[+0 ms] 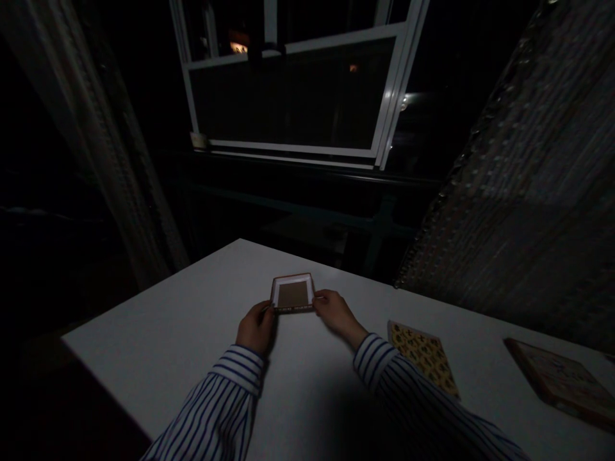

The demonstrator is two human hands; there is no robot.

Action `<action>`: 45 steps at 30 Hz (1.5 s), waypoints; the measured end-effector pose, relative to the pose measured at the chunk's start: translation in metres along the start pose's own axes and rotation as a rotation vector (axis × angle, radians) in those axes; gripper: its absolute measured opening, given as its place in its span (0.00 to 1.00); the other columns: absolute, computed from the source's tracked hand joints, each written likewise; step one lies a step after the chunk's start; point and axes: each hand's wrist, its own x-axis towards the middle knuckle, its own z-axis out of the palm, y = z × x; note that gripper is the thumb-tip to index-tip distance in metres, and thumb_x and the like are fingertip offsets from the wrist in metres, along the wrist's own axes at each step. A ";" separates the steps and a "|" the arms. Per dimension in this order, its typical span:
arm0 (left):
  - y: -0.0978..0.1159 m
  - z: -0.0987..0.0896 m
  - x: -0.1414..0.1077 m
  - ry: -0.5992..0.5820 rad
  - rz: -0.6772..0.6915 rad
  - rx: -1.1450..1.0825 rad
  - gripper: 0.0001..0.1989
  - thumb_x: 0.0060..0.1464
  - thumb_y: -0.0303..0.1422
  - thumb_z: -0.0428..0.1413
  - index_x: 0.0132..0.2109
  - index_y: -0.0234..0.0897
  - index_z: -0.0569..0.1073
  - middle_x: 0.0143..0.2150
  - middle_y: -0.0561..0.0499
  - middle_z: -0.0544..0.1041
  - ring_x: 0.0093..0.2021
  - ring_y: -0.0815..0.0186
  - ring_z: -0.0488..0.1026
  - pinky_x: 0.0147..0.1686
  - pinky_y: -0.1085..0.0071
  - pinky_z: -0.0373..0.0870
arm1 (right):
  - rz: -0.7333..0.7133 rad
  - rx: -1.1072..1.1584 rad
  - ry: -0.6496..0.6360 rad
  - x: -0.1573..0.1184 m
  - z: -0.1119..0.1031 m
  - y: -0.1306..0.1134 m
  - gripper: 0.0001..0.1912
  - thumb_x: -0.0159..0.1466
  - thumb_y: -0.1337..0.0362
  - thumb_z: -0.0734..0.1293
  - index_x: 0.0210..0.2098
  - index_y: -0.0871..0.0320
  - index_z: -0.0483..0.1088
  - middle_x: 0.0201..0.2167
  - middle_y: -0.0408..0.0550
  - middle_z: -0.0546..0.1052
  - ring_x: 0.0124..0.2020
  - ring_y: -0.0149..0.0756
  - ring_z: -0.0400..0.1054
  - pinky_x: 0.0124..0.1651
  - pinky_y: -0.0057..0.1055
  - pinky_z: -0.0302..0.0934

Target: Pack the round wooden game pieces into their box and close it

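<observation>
My head view is dim overall. The white tabletop (202, 307) renders grey, and a soft shadow (355, 410) darkens its near part beside the right striped sleeve (384, 371). Orange glows (239, 47) show through the window (298, 96); a white glint (403, 102) sits beside its frame. I note wide-angle stretch in the right curtain (538, 192). Lettering on the shallow box (294, 310) is too blurred to read.
</observation>
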 end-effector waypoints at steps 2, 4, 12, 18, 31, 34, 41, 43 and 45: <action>0.004 0.000 -0.002 -0.021 -0.056 -0.123 0.20 0.48 0.41 0.50 0.44 0.31 0.71 0.35 0.41 0.77 0.37 0.58 0.74 0.40 0.64 0.69 | -0.004 0.033 0.007 -0.006 -0.005 0.000 0.15 0.58 0.64 0.59 0.41 0.63 0.68 0.29 0.49 0.76 0.29 0.32 0.69 0.31 0.24 0.58; 0.010 -0.001 -0.006 -0.049 -0.117 -0.283 0.21 0.46 0.42 0.53 0.44 0.31 0.71 0.32 0.42 0.78 0.33 0.59 0.75 0.36 0.64 0.70 | 0.008 0.087 0.015 -0.014 -0.010 -0.001 0.14 0.57 0.64 0.59 0.40 0.63 0.68 0.28 0.48 0.76 0.28 0.32 0.68 0.30 0.24 0.58; 0.029 0.002 -0.018 -0.059 -0.239 -0.572 0.17 0.43 0.35 0.58 0.41 0.30 0.70 0.32 0.44 0.76 0.30 0.64 0.74 0.32 0.68 0.72 | 0.046 0.327 0.032 -0.052 -0.034 -0.012 0.14 0.52 0.64 0.64 0.39 0.61 0.64 0.28 0.46 0.74 0.28 0.33 0.68 0.28 0.26 0.58; 0.040 0.018 -0.028 -0.091 -0.398 -0.819 0.12 0.45 0.26 0.57 0.41 0.32 0.69 0.31 0.47 0.76 0.28 0.68 0.74 0.32 0.69 0.73 | 0.063 0.371 0.074 -0.082 -0.049 -0.008 0.15 0.52 0.61 0.66 0.37 0.60 0.62 0.28 0.45 0.74 0.30 0.34 0.68 0.30 0.28 0.59; 0.091 0.045 -0.056 -0.171 -0.557 -0.962 0.08 0.49 0.20 0.53 0.38 0.31 0.71 0.31 0.48 0.76 0.29 0.70 0.74 0.32 0.74 0.74 | 0.131 0.482 0.085 -0.142 -0.088 0.018 0.18 0.49 0.58 0.67 0.36 0.58 0.62 0.28 0.44 0.73 0.32 0.36 0.70 0.33 0.31 0.61; 0.094 0.052 -0.060 -0.190 -0.558 -0.971 0.09 0.49 0.19 0.53 0.38 0.30 0.71 0.31 0.47 0.76 0.29 0.70 0.75 0.30 0.75 0.74 | 0.146 0.463 0.139 -0.154 -0.098 0.029 0.18 0.49 0.56 0.67 0.36 0.58 0.62 0.27 0.43 0.73 0.30 0.35 0.69 0.32 0.30 0.60; 0.105 0.064 -0.061 -0.243 -0.549 -0.945 0.09 0.48 0.21 0.52 0.38 0.30 0.72 0.31 0.47 0.76 0.27 0.71 0.74 0.27 0.76 0.72 | 0.101 0.443 0.263 -0.178 -0.126 0.050 0.19 0.52 0.52 0.66 0.36 0.59 0.63 0.29 0.48 0.73 0.33 0.37 0.69 0.36 0.34 0.63; 0.109 0.070 -0.061 -0.274 -0.540 -0.915 0.09 0.48 0.22 0.52 0.38 0.31 0.73 0.32 0.47 0.77 0.28 0.70 0.74 0.28 0.75 0.72 | 0.101 0.406 0.300 -0.184 -0.132 0.056 0.19 0.53 0.51 0.65 0.37 0.59 0.64 0.31 0.49 0.73 0.34 0.38 0.69 0.37 0.34 0.63; 0.111 0.078 -0.061 -0.306 -0.521 -0.898 0.09 0.48 0.23 0.52 0.38 0.32 0.74 0.33 0.47 0.77 0.30 0.69 0.74 0.30 0.74 0.72 | 0.094 0.376 0.315 -0.189 -0.136 0.063 0.19 0.54 0.50 0.64 0.38 0.58 0.65 0.33 0.50 0.74 0.35 0.38 0.69 0.38 0.35 0.64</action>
